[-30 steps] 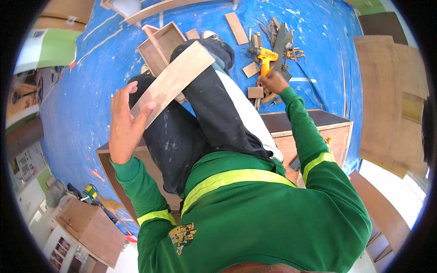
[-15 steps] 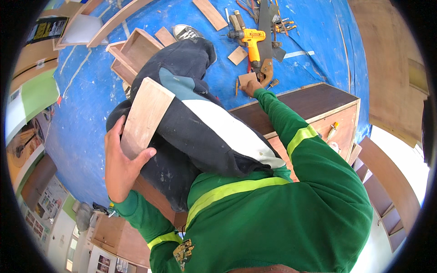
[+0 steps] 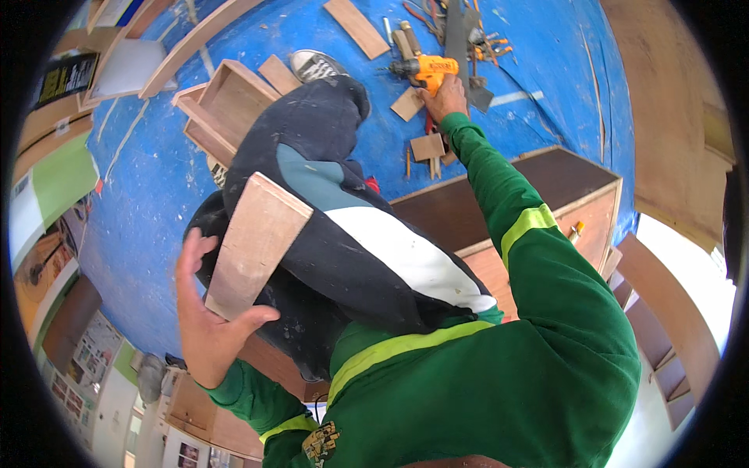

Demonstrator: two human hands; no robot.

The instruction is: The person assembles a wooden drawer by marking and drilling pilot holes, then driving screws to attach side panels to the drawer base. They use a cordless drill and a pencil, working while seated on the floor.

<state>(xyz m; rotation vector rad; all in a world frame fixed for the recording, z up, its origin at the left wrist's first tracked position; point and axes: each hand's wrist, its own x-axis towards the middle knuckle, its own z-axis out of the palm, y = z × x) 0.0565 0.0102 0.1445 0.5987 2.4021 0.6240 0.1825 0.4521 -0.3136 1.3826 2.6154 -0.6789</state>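
Since the frame half a second ago, my right hand (image 3: 446, 97) has left the small wooden block (image 3: 427, 147) and moved up to the yellow drill (image 3: 434, 69). From the head view, I see that hand over the drill's handle, but its fingers are hidden – I can't tell whether they are closed around it. My left hand (image 3: 209, 334) has its thumb and fingers spread apart, about the lower end of the pale wooden board (image 3: 257, 243); it isn't clamped on anything, and I can't tell whether the palm touches. The board lies aslant on the dark trousers (image 3: 331, 183).

With that loose left hand, I judge the board could slip if the leg shifts. The drill lies tight beside the saw (image 3: 456, 43) and near the wooden-handled tools (image 3: 405, 39), so a hasty lift could knock them; an early squeeze of the trigger would spin the bit close to the blue sheet (image 3: 148, 175).

As for writing, a label on the drill is too blurred for me to read. Yellow lettering marks a dark package (image 3: 66, 80) at left – and a picture emblem (image 3: 321, 443) sits on the green sweatshirt (image 3: 484, 390).
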